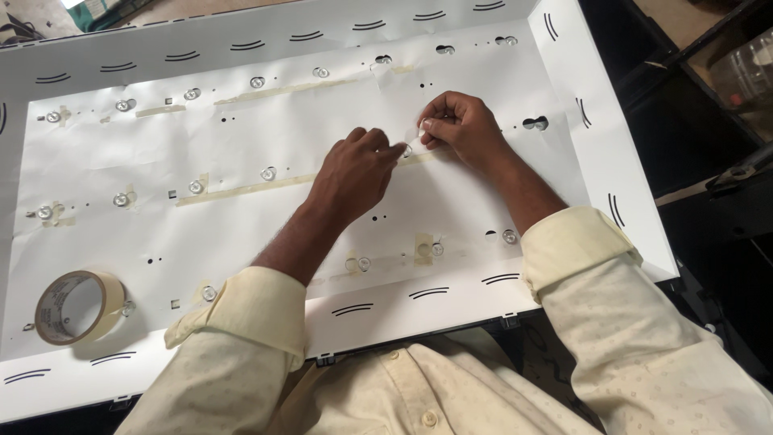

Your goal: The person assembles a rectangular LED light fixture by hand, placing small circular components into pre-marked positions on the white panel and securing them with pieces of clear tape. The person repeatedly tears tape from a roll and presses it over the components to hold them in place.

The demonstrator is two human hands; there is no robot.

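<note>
Both hands meet near the middle of the white sheet (241,169) lining a shallow white tray panel (596,145): the right hand (460,125), its grip pressed together, pinches a small pale tape piece (420,131), while the left hand (356,173) lays its fingertips flat on the sheet just at the tape's 8 o'clock. A tan masking tape roll (76,306) lies at the panel's 8 o'clock corner, well apart, and beige tape strips (250,189) run across the sheet at 9 o'clock from the hands.

Single head-worn view, steeply down and close over the white panel (241,201) at chest height.
</note>
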